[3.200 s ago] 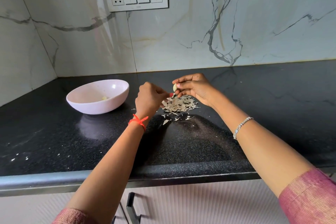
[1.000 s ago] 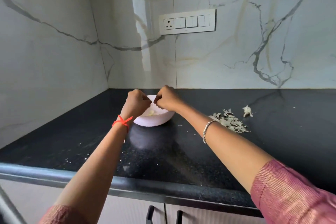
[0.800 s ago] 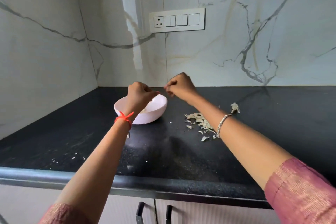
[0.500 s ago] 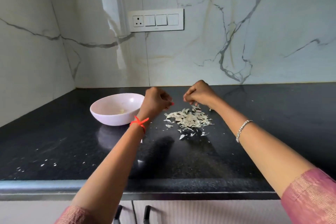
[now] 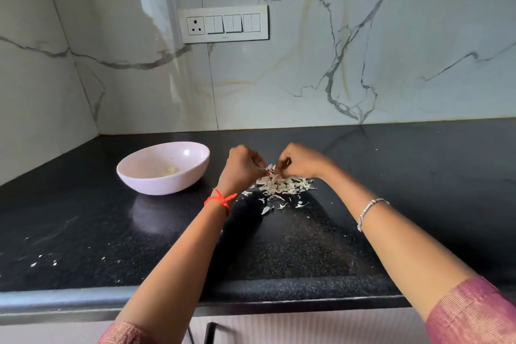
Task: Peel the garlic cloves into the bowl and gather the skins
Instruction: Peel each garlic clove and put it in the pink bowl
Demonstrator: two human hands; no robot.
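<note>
Pale bowl [image 5: 167,186], peeled garlic [image 5: 171,169] at its bottom

left hand [image 5: 242,168], right hand [image 5: 302,161] back from bowl [image 5: 167,185] (pinching skins [image 5: 287,186])

I cannot tell what the left hand [image 5: 243,167] and right hand [image 5: 300,160] hold: their curled fingertips face each other, hidden, above the skins [image 5: 287,186]. Left of the left hand, the pale pieces [image 5: 171,169] in the bowl [image 5: 145,179] are too small to count. The bottom edge cuts off both sleeves [image 5: 474,315].
</note>
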